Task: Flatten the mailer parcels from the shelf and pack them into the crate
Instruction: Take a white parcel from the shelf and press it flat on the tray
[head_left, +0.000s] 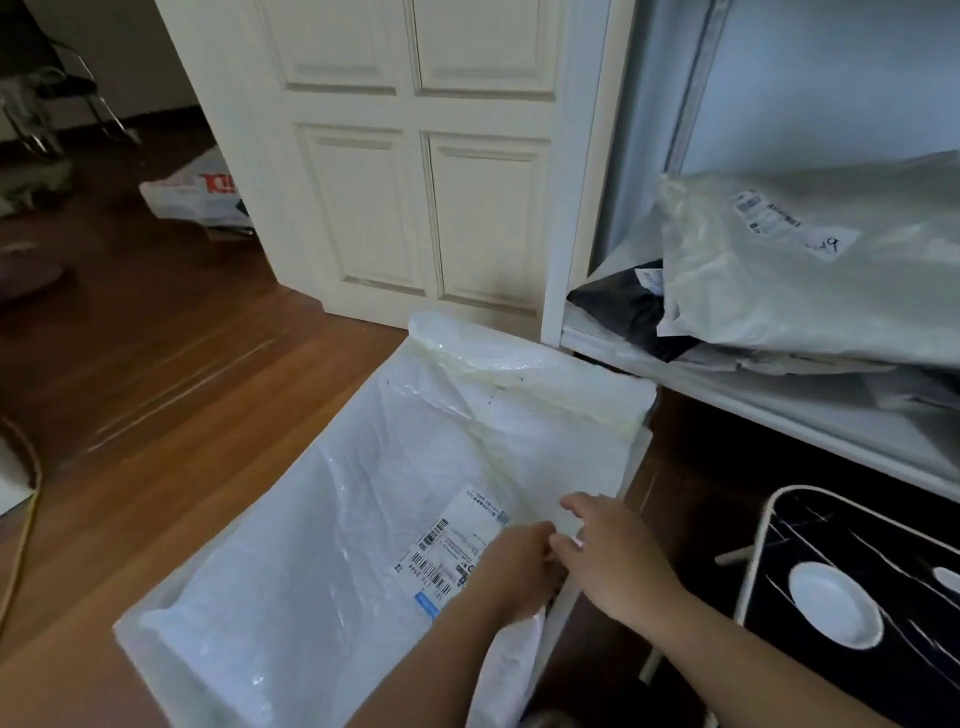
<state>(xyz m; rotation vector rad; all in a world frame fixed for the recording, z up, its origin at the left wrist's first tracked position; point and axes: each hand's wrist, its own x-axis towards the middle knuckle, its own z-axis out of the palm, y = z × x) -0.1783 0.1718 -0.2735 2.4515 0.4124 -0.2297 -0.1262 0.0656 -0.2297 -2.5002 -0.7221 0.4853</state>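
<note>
Both our hands meet at the near right edge of the big white mailer (415, 467). Left hand (511, 569) has its fingers curled down onto the film beside the shipping label (449, 545); it looks like a pinch on the edge, but the fingertips are hidden, so we can't confirm how much material it holds. Right hand (605, 548) lies over the same edge with fingers fairly straight, pressing rather than gripping. The two hands are touching or just about.

The mailer spreads away from the grip, up and left, over what looks like the white crate (127, 631). It covers nearly all of the crate, so only a near-left corner of the rim shows, and we can't tell if the mailer sits inside or just on top. Far end has a taped, folded flap (530, 374) leaning against the shelf (779, 410).

Handling, our read: thin poly film, light, floppy, slick. It won't hold a shape and likely traps air. Take it by the edges or seams, not mid-panel, and press flat palms outward from the label toward the flap to push the air out. The label patch is the stiffest spot and decent for pinning.

More parcels remain on the shelf to the right: a pale bulky mailer (810, 270) over a black mailer (623, 306). Well apart from our hands.
</note>
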